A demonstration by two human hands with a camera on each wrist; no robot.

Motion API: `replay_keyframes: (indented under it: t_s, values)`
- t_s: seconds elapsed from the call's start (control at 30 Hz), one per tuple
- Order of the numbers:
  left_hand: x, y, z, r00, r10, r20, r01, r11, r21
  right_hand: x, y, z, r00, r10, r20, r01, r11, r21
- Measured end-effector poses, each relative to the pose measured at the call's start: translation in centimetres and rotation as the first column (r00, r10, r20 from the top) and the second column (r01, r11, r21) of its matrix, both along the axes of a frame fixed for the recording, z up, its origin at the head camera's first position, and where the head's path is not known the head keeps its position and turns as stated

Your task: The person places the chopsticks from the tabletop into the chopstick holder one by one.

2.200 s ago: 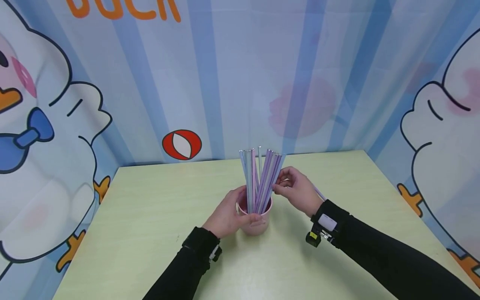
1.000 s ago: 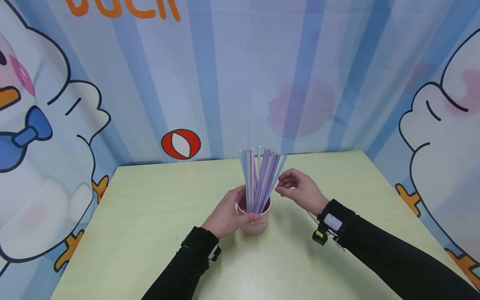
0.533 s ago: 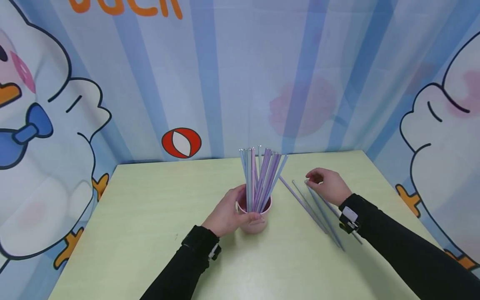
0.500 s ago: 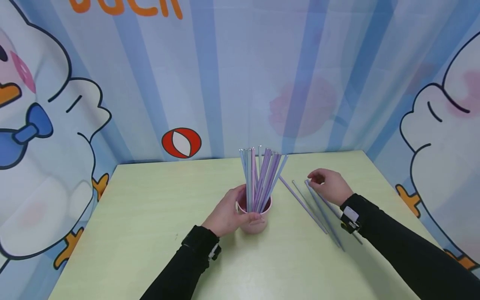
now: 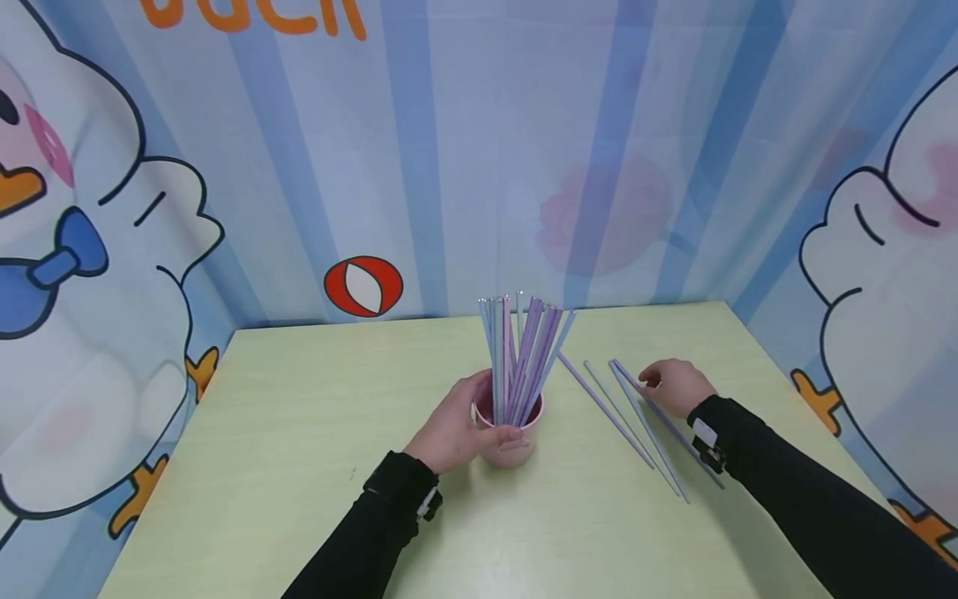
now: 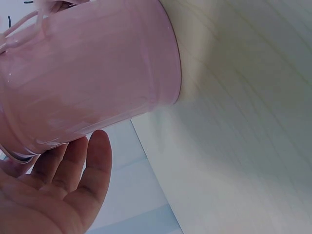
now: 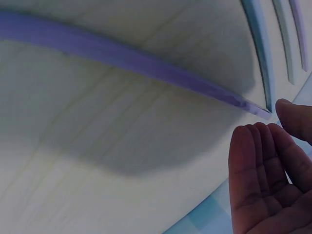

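left hand (image 5: 452,428): wrapped round the pink cup (image 5: 511,433), thumb hooked over the rim, fingers (image 6: 73,170) curled against the wall (wrist view shows them flat on the side).
right hand (image 5: 676,386): down on the desk (image 5: 299,433), palm low, fingers (image 7: 258,161) straight and relaxed, gripping nothing; thumb tip just beside the end of the nearest loose straw.
cup: smooth, glossy pink, round, slightly tapered; stands upright near the desk middle.
straws in cup (image 5: 524,353): thin straight tubes, purple, pale blue and pink, matte; bundled upright and fanning a little to the right at the top.
loose straws (image 5: 636,416): four or so (count not sure), purple and pale blue, lying flat on the desk right of the cup, roughly parallel, running diagonally toward the near right; well apart from the cup.
nearest loose straw (image 7: 146,63): purple, lies under the right wrist, partly hidden by the sleeve in the head view.
desk: pale yellow-green, faint wood grain, matte.
backdrop (image 5: 524,150): printed cloth, blue and white stripes, cartoon ducks at both sides, a red and white ball print behind the cup.
sleeves (image 5: 808,516): black, long, with a small device at each wrist.
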State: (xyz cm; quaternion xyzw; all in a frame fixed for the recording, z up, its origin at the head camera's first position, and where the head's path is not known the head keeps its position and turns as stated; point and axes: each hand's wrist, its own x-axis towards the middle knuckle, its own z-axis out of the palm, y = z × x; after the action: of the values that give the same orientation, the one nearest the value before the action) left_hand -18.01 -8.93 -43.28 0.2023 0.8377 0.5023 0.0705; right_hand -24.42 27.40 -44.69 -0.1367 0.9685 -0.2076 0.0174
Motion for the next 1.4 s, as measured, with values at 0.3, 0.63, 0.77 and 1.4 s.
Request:
replay_keyframes:
  t_s: [0.3,0.63,0.77,1.4]
  values:
    - [0.0,0.0,-0.2,1.000,0.022,0.012,-0.021,0.999,-0.029,-0.6,0.3,-0.9,0.999,-0.027,0.023,0.026,0.999,0.040]
    - [-0.1,0.0,-0.2,1.000,0.015,0.007,-0.015,1.000,-0.019,-0.7,0.2,-1.2,1.000,-0.026,0.015,0.025,0.998,0.051]
    - [-0.1,0.0,-0.2,1.000,0.013,0.009,-0.013,1.000,-0.014,-0.6,0.3,-1.2,1.000,-0.027,0.011,0.026,0.998,0.066]
    - [-0.1,0.0,-0.3,1.000,0.006,0.004,-0.006,1.000,-0.009,0.0,2.2,-1.1,0.998,-0.045,0.039,0.042,0.997,0.071]
